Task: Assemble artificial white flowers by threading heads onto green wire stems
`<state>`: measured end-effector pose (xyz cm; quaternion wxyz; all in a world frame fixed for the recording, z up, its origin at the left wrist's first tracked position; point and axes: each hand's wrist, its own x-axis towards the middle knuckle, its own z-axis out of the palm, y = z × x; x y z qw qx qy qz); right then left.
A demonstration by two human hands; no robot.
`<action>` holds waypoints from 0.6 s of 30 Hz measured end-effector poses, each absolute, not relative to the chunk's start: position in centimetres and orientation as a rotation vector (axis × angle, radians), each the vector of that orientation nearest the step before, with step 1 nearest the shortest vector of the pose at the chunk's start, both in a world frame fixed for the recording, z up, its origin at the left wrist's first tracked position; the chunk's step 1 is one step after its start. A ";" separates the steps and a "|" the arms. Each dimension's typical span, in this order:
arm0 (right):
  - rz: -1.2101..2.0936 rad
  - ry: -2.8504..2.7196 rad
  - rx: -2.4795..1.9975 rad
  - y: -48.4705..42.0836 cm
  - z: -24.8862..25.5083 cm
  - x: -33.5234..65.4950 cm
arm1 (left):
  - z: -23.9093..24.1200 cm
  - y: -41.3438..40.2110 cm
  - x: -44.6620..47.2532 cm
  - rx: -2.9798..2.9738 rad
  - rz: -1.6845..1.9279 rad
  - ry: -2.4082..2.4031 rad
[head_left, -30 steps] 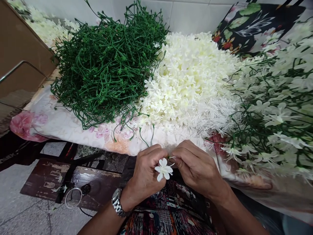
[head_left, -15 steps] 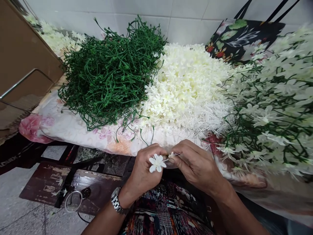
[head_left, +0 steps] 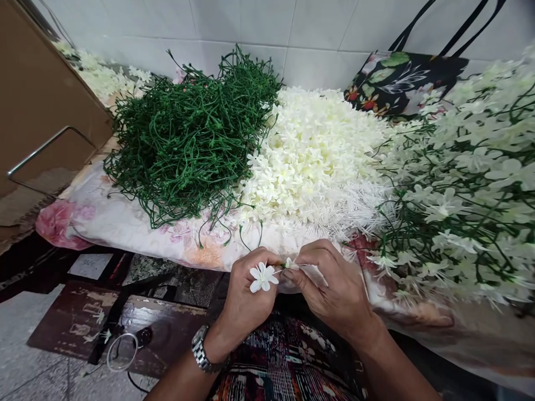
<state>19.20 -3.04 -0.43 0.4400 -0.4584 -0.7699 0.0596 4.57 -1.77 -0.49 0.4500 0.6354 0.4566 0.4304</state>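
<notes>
My left hand (head_left: 244,295), with a metal watch on the wrist, is closed on a thin green stem that carries a small white artificial flower (head_left: 261,277). My right hand (head_left: 334,287) pinches a second small white blossom (head_left: 291,263) right at the stem's tip, fingertips nearly touching the left hand's. Both hands work just in front of the cloth's front edge, above my patterned lap. Behind them lie a heap of bare green stems (head_left: 188,139) and a heap of loose white blossoms (head_left: 317,156).
A floral cloth (head_left: 104,214) covers the low surface that bears the heaps. Finished green sprays with white flowers (head_left: 463,189) pile up at the right. A dark floral bag (head_left: 401,78) leans on the tiled wall. A brown board and metal handle (head_left: 42,150) stand left; a dark wooden plank (head_left: 83,326) lies below.
The held flower and both hands have shifted slightly left and up in view as the head tilted; the right hand's fingers have closed tighter on the small blossom at the stem tip.
</notes>
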 end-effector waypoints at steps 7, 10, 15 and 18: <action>0.172 -1.902 -1.147 -3.2 -0.5 18.9 | -0.8 -1.9 4.6 1.636 1.125 1.102; 0.174 -1.902 -1.140 -3.3 -0.8 18.9 | -1.2 -1.9 4.5 1.673 1.142 1.083; 0.125 -1.933 -1.147 -3.3 -1.2 18.9 | -1.4 -1.9 4.5 1.726 1.145 1.047; 0.093 -1.937 -1.160 -3.3 -1.2 18.8 | -1.4 -1.9 4.5 1.735 1.156 1.047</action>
